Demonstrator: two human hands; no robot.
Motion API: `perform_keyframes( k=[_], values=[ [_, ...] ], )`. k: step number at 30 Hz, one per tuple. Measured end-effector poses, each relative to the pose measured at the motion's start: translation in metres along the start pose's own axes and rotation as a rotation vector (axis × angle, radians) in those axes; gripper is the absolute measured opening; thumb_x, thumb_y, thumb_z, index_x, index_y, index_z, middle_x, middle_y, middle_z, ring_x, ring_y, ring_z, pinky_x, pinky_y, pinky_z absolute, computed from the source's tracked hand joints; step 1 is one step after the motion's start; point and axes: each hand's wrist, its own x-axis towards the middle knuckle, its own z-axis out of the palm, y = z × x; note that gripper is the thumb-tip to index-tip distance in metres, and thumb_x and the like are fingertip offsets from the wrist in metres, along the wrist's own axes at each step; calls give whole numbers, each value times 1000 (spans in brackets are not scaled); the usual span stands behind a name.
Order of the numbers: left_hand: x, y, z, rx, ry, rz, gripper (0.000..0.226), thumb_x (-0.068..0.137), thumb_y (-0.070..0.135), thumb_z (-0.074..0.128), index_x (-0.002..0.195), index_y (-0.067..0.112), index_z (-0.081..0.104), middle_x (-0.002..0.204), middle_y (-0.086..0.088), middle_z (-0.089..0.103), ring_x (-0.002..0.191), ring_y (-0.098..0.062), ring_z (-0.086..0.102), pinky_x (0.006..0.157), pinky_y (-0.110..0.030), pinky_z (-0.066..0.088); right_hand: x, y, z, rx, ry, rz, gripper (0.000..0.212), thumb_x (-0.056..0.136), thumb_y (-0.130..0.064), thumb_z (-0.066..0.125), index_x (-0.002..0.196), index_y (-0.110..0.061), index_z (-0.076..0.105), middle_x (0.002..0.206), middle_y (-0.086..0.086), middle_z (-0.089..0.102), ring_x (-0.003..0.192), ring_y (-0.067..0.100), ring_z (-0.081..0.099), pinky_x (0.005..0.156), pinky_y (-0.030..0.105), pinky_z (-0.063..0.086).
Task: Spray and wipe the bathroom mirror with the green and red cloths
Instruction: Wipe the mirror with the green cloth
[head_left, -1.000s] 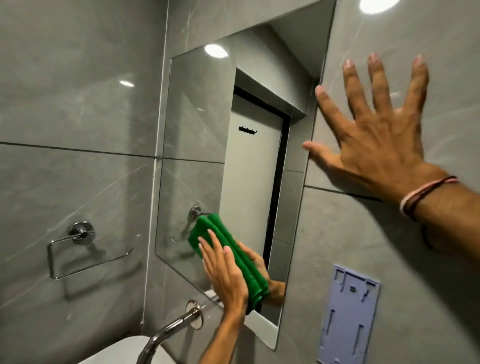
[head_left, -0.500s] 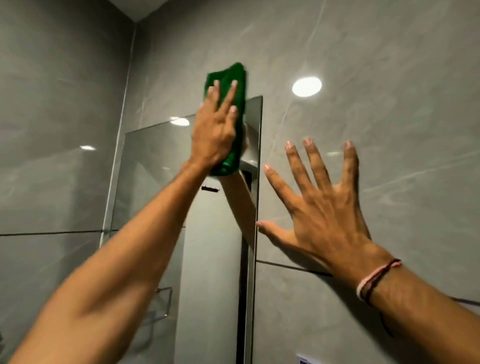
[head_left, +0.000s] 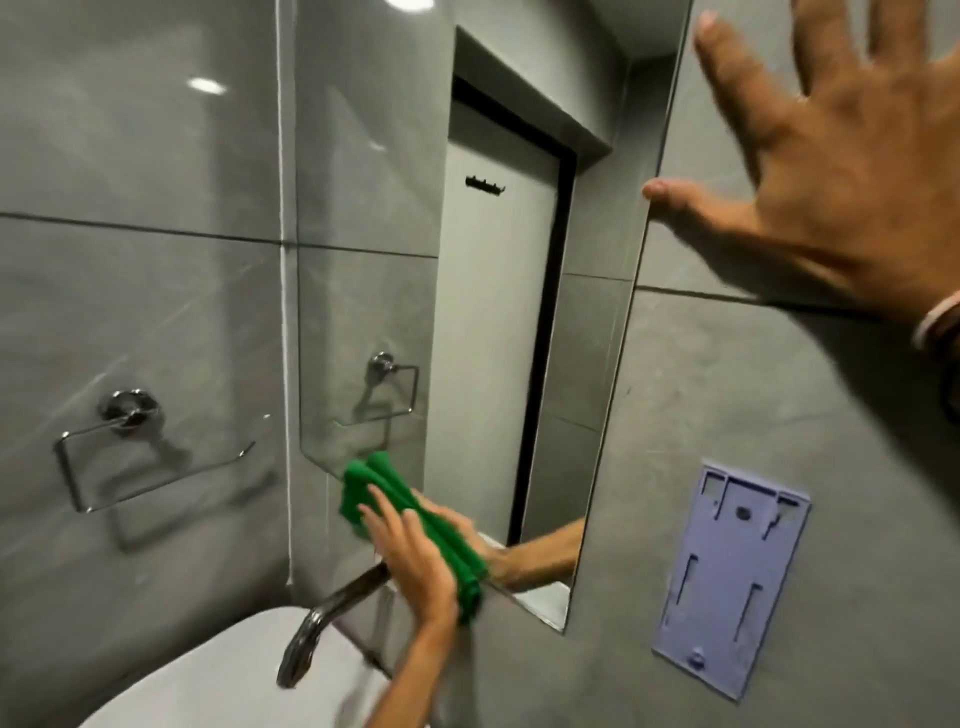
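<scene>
The flat left hand (head_left: 415, 564) presses the green cloth (head_left: 371, 483) on the mirror's (head_left: 363, 208) bottom edge. The right hand (head_left: 831, 182), spread wide, seems to touch the wall (head_left: 727, 405).

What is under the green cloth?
The green cloth lies on the mirror at its bottom edge, with the left hand pressing flat on top. The glass right beneath is covered, so whether it is wet or clean cannot be seen.

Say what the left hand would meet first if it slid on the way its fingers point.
The left hand, flat on the green cloth, points up-left: probably only bare mirror glass until the mirror's left edge.
</scene>
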Motion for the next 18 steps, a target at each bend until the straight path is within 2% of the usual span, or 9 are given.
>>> perform_keyframes(
  k=[2,6,8,11,14,16,18],
  values=[
    [-55,24,18,-34,-19,65,62,101,31,30,159,13,18,170,-15,3,159,-24,4,128,-35,2,4,2,0,21,-34,3,97,85,-89,28,162,-33,13,160,21,30,146,53,30,106,84,30],
    [-94,110,34,-67,-75,371,60,99,31,31,155,30,10,169,3,2,157,-6,-1,128,-27,-1,6,3,-19,-58,-88,-19,99,85,-91,23,163,-30,22,172,21,17,159,46,15,115,85,14],
    [-91,163,41,-116,-128,554,58,102,30,31,156,30,11,170,5,4,158,-2,-2,129,-27,-1,1,-1,-32,-26,-143,-35,99,87,-89,20,163,-27,24,173,24,14,161,43,12,118,83,9],
    [-70,264,54,-172,-216,848,59,104,28,32,160,20,16,171,-1,12,159,-8,5,130,-30,3,-12,-3,-49,62,-147,-19,91,90,-83,22,164,-29,23,174,22,15,162,37,16,123,75,9],
    [-46,375,65,-255,-312,1098,60,103,23,37,159,7,23,168,-11,28,156,-20,25,129,-37,18,-14,7,-68,260,-54,70,78,95,-70,35,160,-27,33,170,17,30,156,33,31,126,59,26],
    [-40,439,69,-360,-359,1139,58,100,14,42,154,0,30,161,-20,39,149,-27,39,125,-42,30,-7,16,-80,548,34,239,69,96,-60,47,153,-21,44,157,13,49,141,31,49,116,44,42],
    [-42,481,70,-450,-357,1156,55,93,5,48,147,-4,38,150,-25,47,139,-26,46,122,-39,36,7,29,-90,844,137,505,66,94,-57,56,147,-19,47,142,9,62,121,23,64,100,24,53]
  ],
)
